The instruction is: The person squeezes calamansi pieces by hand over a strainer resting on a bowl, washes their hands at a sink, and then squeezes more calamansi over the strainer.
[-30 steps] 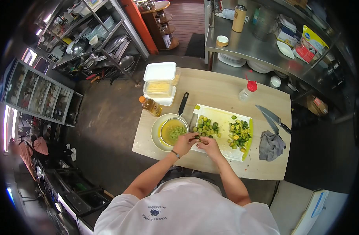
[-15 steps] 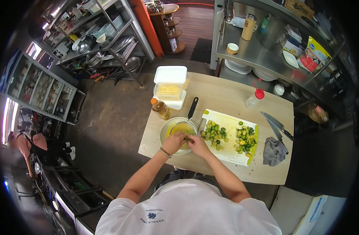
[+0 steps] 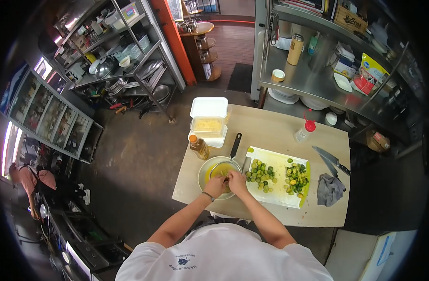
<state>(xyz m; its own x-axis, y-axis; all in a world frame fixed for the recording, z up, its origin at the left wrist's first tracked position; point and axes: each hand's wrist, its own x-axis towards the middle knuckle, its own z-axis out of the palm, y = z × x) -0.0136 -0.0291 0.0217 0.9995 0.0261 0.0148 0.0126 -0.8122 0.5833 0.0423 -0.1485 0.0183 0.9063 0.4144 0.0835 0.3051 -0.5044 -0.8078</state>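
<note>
Right hand (image 3: 237,183) over strainer (image 3: 224,163), grip apparently obscured

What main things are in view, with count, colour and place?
Table: one, pale, centre
Bowl: one, whitish, table's left
Strainer: one, black handle, over bowl
Board: one, white, table's middle
Cut citrus: many, green, on board
Bottle: one, amber, beyond bowl
Tubs: count unclear, whitish, beyond bottle
Shaker: one, red top, beyond board
Knives: two, silver, table's right
Cloth: one, grey, beside knives
Steel shelving: two units, grey, rear
Person: one, pink top, far left
Left hand: one, over bowl
Right hand: one, over bowl
</note>
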